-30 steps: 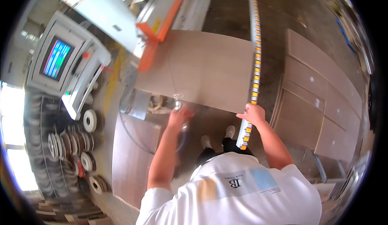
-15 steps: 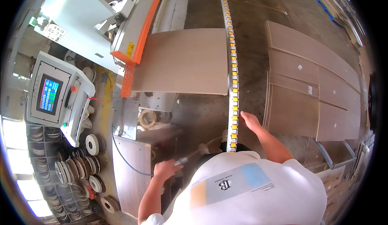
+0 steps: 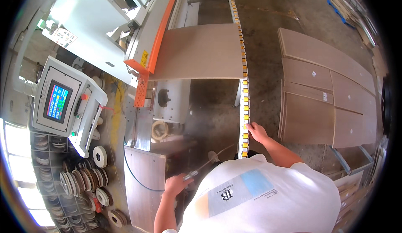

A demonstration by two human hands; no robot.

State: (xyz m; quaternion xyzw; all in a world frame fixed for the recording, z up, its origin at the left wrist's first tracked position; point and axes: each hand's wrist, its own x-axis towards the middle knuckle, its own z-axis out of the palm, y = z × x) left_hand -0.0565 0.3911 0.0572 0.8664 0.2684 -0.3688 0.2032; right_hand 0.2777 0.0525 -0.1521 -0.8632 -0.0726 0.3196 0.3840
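Note:
My left hand [image 3: 175, 184] is closed around a small metal-nosed air blow gun [image 3: 190, 175], with a blue hose [image 3: 140, 184] trailing from it to the left. My right hand [image 3: 258, 132] is at the near end of the roller rail [image 3: 246, 118], its fingers closed over the right edge. Yellow rollers line this rail. Farther off, a flat brown board [image 3: 199, 53] spans from under the orange guard [image 3: 144, 78] of the machine to the rail. Neither hand touches the board.
A control panel with a lit screen [image 3: 57, 100] stands at left. Rolls of edge banding [image 3: 77, 183] fill the lower left. By my left hand is a wood-faced cabinet [image 3: 144, 191]. Stacked boards [image 3: 310, 120] lie on the right, above a metal frame [image 3: 351, 161].
The board has travelled farther away along the machine and rail. My right hand has come from beside the rail onto its edge. My left hand still holds the air blow gun.

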